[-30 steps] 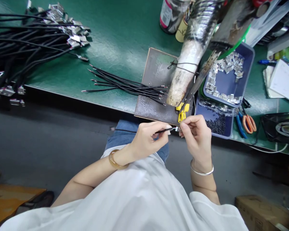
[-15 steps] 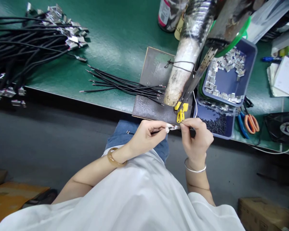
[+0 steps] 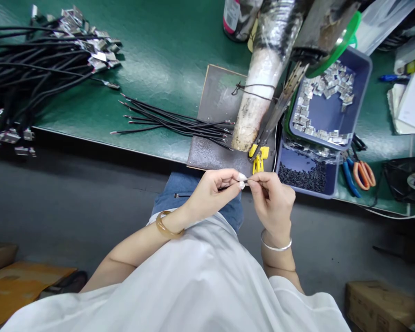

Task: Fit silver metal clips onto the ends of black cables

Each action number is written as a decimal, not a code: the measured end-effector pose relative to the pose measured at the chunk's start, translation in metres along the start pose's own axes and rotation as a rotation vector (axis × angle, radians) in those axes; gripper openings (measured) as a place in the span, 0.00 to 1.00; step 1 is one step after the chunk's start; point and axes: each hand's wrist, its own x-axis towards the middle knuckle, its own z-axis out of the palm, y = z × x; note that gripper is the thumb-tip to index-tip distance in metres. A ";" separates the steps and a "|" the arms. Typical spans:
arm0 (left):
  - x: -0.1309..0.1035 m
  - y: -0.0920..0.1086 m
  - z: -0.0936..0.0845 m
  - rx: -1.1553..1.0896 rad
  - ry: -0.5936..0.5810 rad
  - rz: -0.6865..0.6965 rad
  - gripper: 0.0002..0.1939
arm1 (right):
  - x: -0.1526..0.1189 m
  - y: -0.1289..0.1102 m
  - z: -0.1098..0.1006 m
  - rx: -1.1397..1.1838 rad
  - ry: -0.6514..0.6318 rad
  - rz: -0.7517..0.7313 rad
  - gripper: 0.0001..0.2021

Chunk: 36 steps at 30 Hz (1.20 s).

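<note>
My left hand is closed in a pinch on a black cable, whose other end with a small metal tip lies over my lap. White coverings show on its thumb and a fingertip. My right hand pinches the same cable's end right beside the left fingertips; the piece between them is small and dark. Just beyond the hands is a yellow clip-like part below a metal fixture. Loose black cables with stripped ends lie partly on a grey board.
A large bundle of black cables with metal connectors covers the back left. A wrapped white tube hangs over the board. At right are a bin of metal shells, a bin of black pieces, and orange-handled pliers.
My right hand has moved left, closer to my left fingertips. The silvery piece between the hands is no longer visible; a short dark piece shows there. The view has shifted slightly.
</note>
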 end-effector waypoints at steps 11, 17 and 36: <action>0.011 0.009 -0.005 0.020 0.089 0.086 0.10 | 0.000 0.004 -0.004 0.304 0.666 0.024 0.13; 0.017 0.005 -0.003 0.088 0.134 0.138 0.08 | -0.001 0.001 0.013 0.060 0.326 0.018 0.09; 0.022 0.005 -0.002 0.713 0.303 0.545 0.07 | 0.013 0.008 0.021 -0.017 0.305 -0.092 0.10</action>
